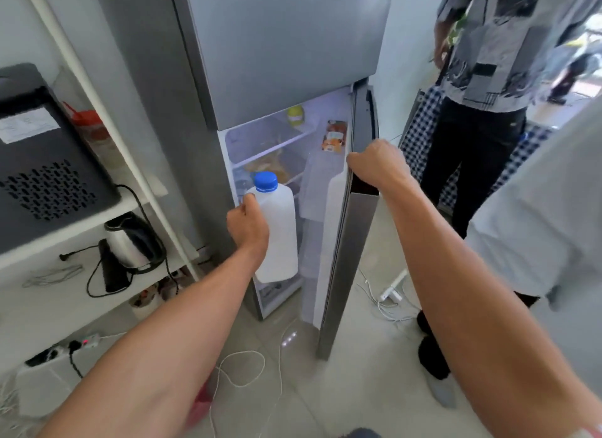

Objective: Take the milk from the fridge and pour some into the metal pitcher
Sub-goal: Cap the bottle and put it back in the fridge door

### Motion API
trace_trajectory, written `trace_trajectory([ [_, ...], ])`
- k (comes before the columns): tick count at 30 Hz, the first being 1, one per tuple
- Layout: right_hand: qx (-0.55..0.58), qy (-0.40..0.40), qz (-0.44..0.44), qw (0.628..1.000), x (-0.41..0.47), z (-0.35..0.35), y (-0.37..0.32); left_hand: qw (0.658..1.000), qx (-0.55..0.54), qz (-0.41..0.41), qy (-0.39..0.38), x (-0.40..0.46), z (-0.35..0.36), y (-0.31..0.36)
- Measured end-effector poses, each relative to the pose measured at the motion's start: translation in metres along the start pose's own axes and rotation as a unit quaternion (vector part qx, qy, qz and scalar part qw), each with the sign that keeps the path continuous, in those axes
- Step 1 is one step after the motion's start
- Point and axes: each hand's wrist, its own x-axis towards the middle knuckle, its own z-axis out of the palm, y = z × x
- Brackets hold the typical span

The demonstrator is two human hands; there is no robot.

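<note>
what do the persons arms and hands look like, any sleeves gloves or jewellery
Both forearms are bare right up to the frame edge: no sleeves in view. The left hand and right hand wear no gloves, and no rings or watch show. A pale band may sit at the right arm's lower frame corner, too cropped to identify.

The scene is being viewed from a single wide-angle head camera, angled forward and steeply down. Both forearms are being framed at close range, the open fridge (280, 62) is being faced squarely, and the tiled floor (365, 388) is being taken in below.
</note>
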Motion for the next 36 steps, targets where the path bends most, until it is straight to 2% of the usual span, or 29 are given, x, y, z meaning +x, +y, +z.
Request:
trace_trajectory([
  [4,-0.053,0.02,0.054,0.997,-0.01,-0.018,0.033,0.999,-0.003,-0.05,-0.003,-0.012,0.025,-0.011],
  [7,-0.052,0.086,0.065,0.993,-0.019,-0.021,0.052,0.994,-0.062,-0.082,-0.02,-0.022,0.044,-0.014],
  [10,-0.101,0.201,0.023,0.974,-0.029,-0.019,0.071,0.986,-0.112,-0.125,-0.004,-0.034,0.063,-0.015],
  [12,-0.13,0.268,-0.023,0.954,-0.032,-0.015,0.084,0.977,-0.171,-0.123,0.017,-0.039,0.079,-0.02],
  [14,-0.149,0.3,-0.056,0.941,-0.032,-0.014,0.093,0.969,-0.201,-0.14,0.023,-0.042,0.094,-0.03],
  [17,-0.142,0.317,-0.077,0.935,-0.028,-0.014,0.1,0.94,-0.242,-0.242,-0.014,-0.042,0.109,-0.046],
  [19,-0.137,0.326,-0.084,0.931,-0.024,-0.013,0.102,0.928,-0.254,-0.271,-0.034,-0.039,0.122,-0.06],
  [27,-0.146,0.37,-0.09,0.913,-0.014,-0.008,0.111,0.937,-0.179,-0.3,-0.005,-0.035,0.167,-0.108],
  [31,-0.14,0.382,-0.092,0.909,-0.011,-0.008,0.114,0.94,-0.148,-0.303,-0.053,-0.042,0.178,-0.122],
  [36,-0.128,0.405,-0.101,0.899,-0.009,-0.009,0.116,0.943,-0.095,-0.279,-0.153,-0.055,0.185,-0.128],
])
